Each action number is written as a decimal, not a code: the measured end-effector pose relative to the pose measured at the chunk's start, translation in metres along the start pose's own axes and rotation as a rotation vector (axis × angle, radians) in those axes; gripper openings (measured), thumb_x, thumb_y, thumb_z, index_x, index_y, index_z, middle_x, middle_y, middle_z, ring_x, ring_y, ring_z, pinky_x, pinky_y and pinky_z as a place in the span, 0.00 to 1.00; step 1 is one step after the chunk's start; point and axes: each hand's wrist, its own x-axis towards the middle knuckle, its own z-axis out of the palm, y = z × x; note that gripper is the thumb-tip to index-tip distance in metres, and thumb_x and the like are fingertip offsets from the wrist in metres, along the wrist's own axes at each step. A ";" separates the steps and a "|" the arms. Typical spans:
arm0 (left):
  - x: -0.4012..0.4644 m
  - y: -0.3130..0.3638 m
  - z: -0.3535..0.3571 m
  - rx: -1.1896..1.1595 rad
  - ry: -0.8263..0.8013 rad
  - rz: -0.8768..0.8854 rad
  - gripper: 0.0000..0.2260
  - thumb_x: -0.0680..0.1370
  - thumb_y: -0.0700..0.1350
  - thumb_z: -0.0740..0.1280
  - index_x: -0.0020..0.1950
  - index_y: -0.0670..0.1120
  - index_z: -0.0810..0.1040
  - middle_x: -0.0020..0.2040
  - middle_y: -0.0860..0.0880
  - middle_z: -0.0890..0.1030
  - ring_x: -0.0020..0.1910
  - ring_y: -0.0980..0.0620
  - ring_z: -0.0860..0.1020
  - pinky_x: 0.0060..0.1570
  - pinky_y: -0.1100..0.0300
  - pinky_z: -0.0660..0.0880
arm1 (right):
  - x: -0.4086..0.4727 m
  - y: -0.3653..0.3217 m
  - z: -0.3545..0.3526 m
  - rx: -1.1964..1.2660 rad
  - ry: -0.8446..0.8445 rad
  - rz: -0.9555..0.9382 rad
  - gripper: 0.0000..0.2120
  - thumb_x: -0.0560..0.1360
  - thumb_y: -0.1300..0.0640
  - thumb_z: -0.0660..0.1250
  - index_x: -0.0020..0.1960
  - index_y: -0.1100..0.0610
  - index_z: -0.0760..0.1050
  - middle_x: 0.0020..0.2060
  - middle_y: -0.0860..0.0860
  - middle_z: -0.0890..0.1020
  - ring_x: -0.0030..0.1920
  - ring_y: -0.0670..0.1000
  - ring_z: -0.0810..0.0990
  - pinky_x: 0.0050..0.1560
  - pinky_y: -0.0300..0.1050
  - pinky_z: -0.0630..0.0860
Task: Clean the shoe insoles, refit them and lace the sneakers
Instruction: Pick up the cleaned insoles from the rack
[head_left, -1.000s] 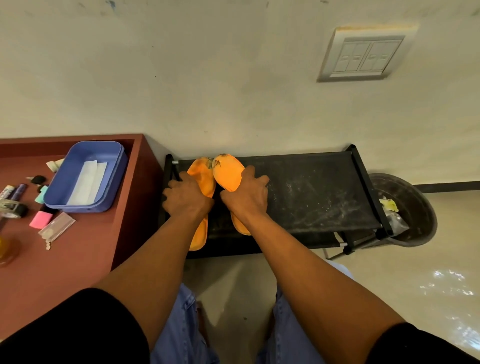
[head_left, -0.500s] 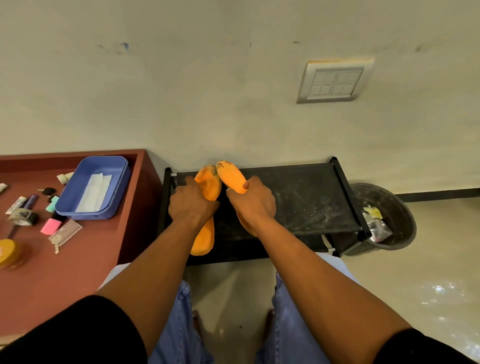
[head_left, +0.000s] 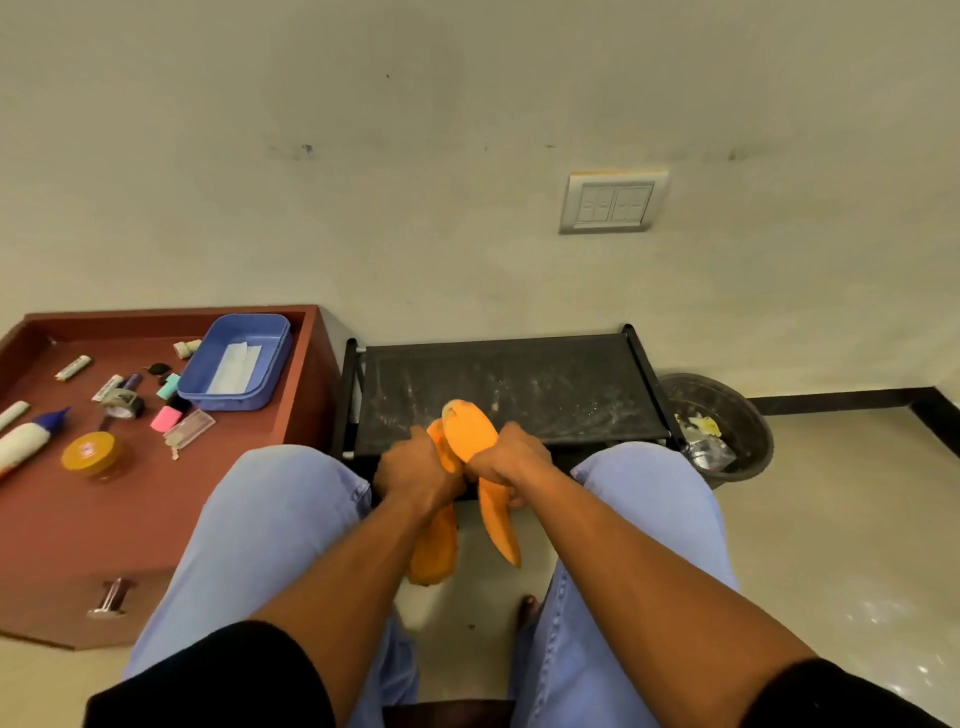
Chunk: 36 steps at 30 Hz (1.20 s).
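Both forearms reach forward between the knees. The left hand (head_left: 415, 470) curls round one orange insole (head_left: 435, 551), which hangs down toward the floor. The right hand (head_left: 511, 460) grips the other insole (head_left: 470, 428) at its middle, toe end raised before the black rack (head_left: 509, 389). No writing is legible.

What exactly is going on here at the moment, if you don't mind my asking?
A seated person is handling two orange shoe insoles, one in each hand. The left hand grips the left insole, and the right hand grips the right insole, both held between the knees in front of a dusty black rack. No sneakers are in view, so refitting and lacing are not yet done. A blue tub with white paper sits on the red-brown cabinet at left.
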 end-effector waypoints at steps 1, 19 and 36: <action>-0.008 -0.003 0.004 0.001 -0.018 -0.023 0.36 0.70 0.63 0.72 0.71 0.46 0.68 0.63 0.40 0.79 0.62 0.38 0.79 0.56 0.46 0.78 | -0.005 0.003 0.002 -0.044 -0.018 0.013 0.31 0.69 0.52 0.74 0.69 0.56 0.70 0.59 0.59 0.79 0.56 0.62 0.81 0.55 0.58 0.82; -0.026 -0.027 0.064 -0.005 -0.082 -0.210 0.24 0.76 0.51 0.70 0.71 0.46 0.72 0.65 0.41 0.74 0.64 0.39 0.77 0.54 0.48 0.77 | 0.045 0.048 0.093 0.084 0.182 -0.026 0.21 0.74 0.42 0.63 0.62 0.50 0.75 0.59 0.51 0.80 0.57 0.54 0.80 0.45 0.42 0.74; 0.112 -0.011 0.150 -0.519 -0.030 -0.275 0.21 0.75 0.59 0.69 0.67 0.58 0.76 0.66 0.53 0.78 0.67 0.46 0.75 0.60 0.51 0.76 | 0.158 0.038 0.120 -0.001 0.395 0.106 0.31 0.75 0.40 0.68 0.71 0.55 0.69 0.67 0.58 0.71 0.66 0.61 0.70 0.64 0.57 0.71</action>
